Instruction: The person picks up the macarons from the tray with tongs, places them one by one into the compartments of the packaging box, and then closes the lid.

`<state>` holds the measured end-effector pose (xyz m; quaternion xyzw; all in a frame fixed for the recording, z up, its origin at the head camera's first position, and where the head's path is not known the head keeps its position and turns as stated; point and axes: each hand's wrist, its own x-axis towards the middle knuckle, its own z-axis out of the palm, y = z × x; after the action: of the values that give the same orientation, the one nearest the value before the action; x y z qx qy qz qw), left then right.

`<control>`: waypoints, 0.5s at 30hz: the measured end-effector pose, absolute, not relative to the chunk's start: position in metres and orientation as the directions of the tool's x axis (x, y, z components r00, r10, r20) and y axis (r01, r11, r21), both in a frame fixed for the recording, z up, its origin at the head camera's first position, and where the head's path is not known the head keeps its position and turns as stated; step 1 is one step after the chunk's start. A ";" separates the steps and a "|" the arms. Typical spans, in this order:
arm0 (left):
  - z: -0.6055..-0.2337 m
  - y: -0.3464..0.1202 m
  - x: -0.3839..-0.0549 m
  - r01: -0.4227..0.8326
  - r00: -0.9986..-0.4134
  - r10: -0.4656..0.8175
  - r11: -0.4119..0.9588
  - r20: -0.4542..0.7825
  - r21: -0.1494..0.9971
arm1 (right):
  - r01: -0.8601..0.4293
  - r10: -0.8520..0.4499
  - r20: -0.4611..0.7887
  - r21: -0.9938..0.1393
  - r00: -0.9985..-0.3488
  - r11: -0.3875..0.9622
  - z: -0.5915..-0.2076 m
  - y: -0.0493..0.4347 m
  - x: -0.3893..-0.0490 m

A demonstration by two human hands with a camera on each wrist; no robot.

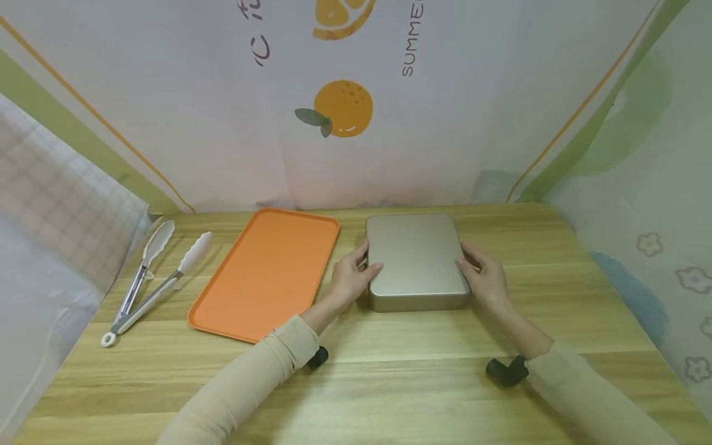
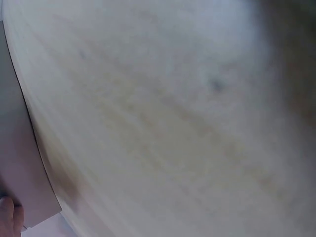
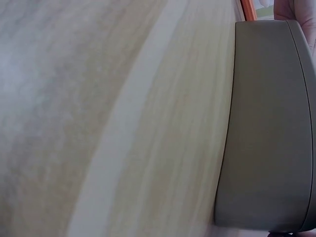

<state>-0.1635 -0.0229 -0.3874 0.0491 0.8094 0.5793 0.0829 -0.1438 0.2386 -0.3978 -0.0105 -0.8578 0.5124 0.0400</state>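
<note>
A flat rectangular metal tin (image 1: 417, 253) with a lid on it stands on the wooden table. My left hand (image 1: 349, 277) grips its left side, thumb at the top edge and fingers along the wall. On the opposite side my right hand (image 1: 489, 283) holds it the same way, thumb near the lid's rim. The front wall of the tin (image 3: 266, 123) fills the right part of the right wrist view, where a thin lid seam shows. In the left wrist view only a strip of the tin (image 2: 19, 148) appears at the left edge.
An orange tray (image 1: 267, 272) lies left of the tin. Further left, spread tongs (image 1: 147, 284) with pale scalloped tips rest near the table's edge. A fruit-printed cloth (image 1: 445, 123) hangs behind the table (image 1: 400, 383). Black wrist-camera parts (image 1: 507, 372) sit by the sleeves.
</note>
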 end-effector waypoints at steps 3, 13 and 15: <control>-0.388 -0.023 -0.164 -0.018 -0.981 0.176 0.315 -0.077 0.949 | -0.034 0.066 0.074 -0.880 -0.995 0.474 -0.398 0.238 -0.143; -0.386 -0.021 -0.163 -0.019 -0.985 0.158 0.272 -0.064 0.962 | -0.028 0.120 0.099 -0.874 -0.988 0.485 -0.402 0.236 -0.142; -0.385 -0.021 -0.163 -0.001 -0.987 0.154 0.283 -0.046 0.959 | -0.033 0.118 0.106 -0.866 -0.987 0.499 -0.402 0.236 -0.141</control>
<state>-0.1625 -0.0212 -0.3854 0.0481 0.7982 0.5969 0.0651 -0.1411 0.2358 -0.4023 -0.0246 -0.8625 0.4998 0.0759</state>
